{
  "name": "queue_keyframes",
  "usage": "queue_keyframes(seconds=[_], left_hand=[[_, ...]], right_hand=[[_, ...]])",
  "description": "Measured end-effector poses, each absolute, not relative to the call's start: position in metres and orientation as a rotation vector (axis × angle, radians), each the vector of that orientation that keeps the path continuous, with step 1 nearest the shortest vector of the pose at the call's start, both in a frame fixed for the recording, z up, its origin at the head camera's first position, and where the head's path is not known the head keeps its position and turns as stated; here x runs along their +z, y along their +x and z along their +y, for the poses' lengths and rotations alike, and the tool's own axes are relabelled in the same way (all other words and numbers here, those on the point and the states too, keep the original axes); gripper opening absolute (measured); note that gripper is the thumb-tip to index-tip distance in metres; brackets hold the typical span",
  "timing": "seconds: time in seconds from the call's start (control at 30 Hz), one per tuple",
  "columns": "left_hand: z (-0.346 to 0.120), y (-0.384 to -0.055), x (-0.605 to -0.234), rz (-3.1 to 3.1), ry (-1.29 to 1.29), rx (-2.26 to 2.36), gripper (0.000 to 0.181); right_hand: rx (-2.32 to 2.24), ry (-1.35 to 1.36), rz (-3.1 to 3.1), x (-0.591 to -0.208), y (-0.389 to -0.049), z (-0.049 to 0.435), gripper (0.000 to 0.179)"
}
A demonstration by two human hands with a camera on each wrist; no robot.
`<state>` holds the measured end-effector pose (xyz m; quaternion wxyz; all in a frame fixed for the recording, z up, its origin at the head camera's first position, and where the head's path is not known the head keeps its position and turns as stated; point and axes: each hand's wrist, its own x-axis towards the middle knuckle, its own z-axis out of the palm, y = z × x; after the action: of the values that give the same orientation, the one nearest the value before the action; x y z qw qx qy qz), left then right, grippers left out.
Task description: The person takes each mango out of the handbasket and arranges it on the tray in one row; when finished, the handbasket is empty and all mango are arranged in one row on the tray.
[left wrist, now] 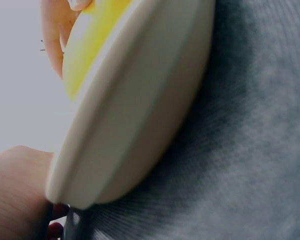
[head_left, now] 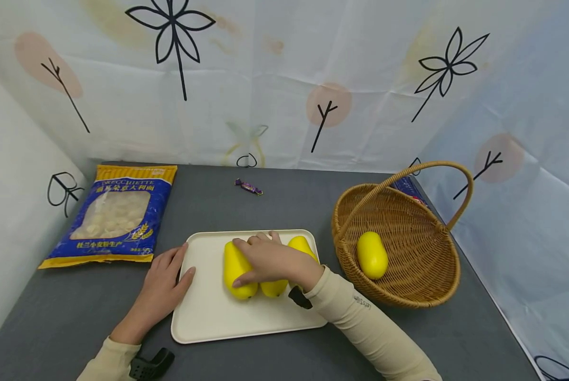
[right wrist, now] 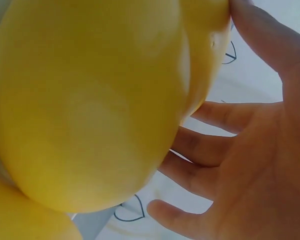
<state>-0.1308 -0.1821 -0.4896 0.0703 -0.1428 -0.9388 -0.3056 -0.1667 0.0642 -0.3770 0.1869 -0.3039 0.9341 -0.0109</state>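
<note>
On the cream tray (head_left: 208, 317) lie three yellow pear-shaped fruits. My right hand (head_left: 275, 259) reaches over them and grips the leftmost fruit (head_left: 233, 267), thumb at its near side and fingers at its far side. Partly under that hand is a second fruit (head_left: 273, 288); a third fruit (head_left: 301, 244) shows beyond the wrist. The right wrist view has a fruit (right wrist: 90, 110) large in front, with the right thumb (right wrist: 265, 37) touching one behind it. At the tray's left edge rests my left hand (head_left: 163, 288), fingers extended and thumb over the rim. The tray's side (left wrist: 135, 100) fills the left wrist view.
A wicker basket (head_left: 418, 264) with a tall handle stands tilted at the right, holding one yellow fruit (head_left: 372, 255). Behind it a blue package (head_left: 408, 188) is partly hidden. A blue-and-yellow pasta bag (head_left: 113, 211) lies at left. A purple-wrapped candy (head_left: 248, 187) lies beyond the tray.
</note>
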Motion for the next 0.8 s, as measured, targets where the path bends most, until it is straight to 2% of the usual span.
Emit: queue_keyframes(seconds=[0.8], left_hand=[[-0.181, -0.130, -0.487, -2.857, -0.411, -0.930, 0.061]], right_hand=[[-0.097, -0.832, 2.647, -0.383, -0.169, 0.076, 0.090]])
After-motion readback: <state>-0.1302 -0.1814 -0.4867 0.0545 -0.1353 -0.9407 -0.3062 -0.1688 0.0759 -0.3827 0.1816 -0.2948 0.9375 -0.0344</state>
